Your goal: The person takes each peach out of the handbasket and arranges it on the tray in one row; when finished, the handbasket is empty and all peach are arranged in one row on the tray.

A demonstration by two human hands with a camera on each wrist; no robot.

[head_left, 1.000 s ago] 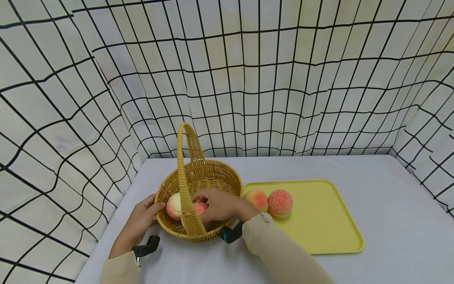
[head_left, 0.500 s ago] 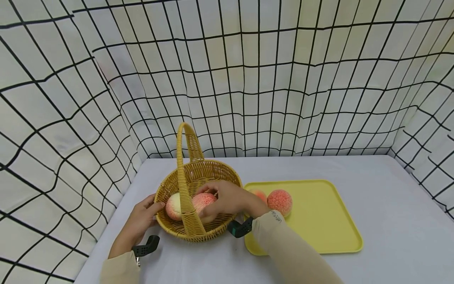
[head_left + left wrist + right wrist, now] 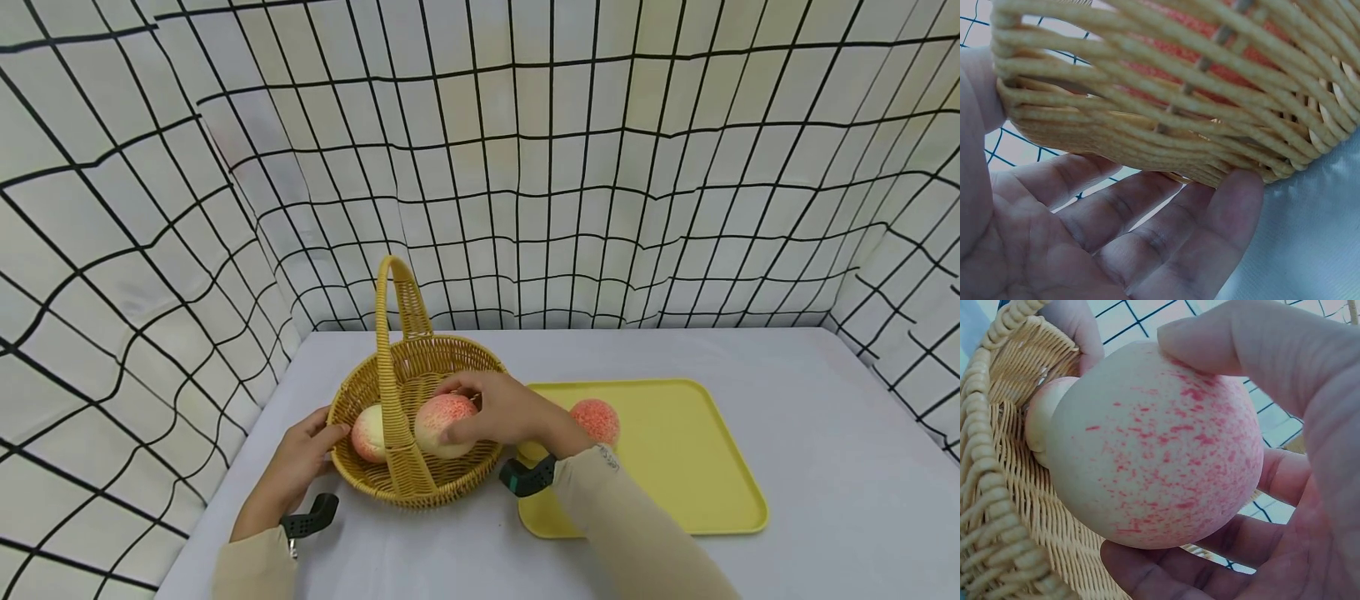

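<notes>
A yellow wicker basket with a tall handle stands at the left of the table. My left hand grips its left side, thumb over the rim and fingers against the outer wall. In my right hand is a large cream peach speckled with pink, pinched between thumb and fingers. It is over the right half of the basket, inside the rim as the head view sees it. Another cream and pink peach lies in the basket near my left thumb.
Right of the basket lies a yellow tray, bearing a round pink-red peach. A second peach on the tray is mostly hidden behind my right wrist. Black netting over white sheeting encloses the table's back and sides.
My right hand has lifted the pink-speckled peach and moved it rightward, away from the handle and the other peach. My left hand has stayed on the basket's side.
</notes>
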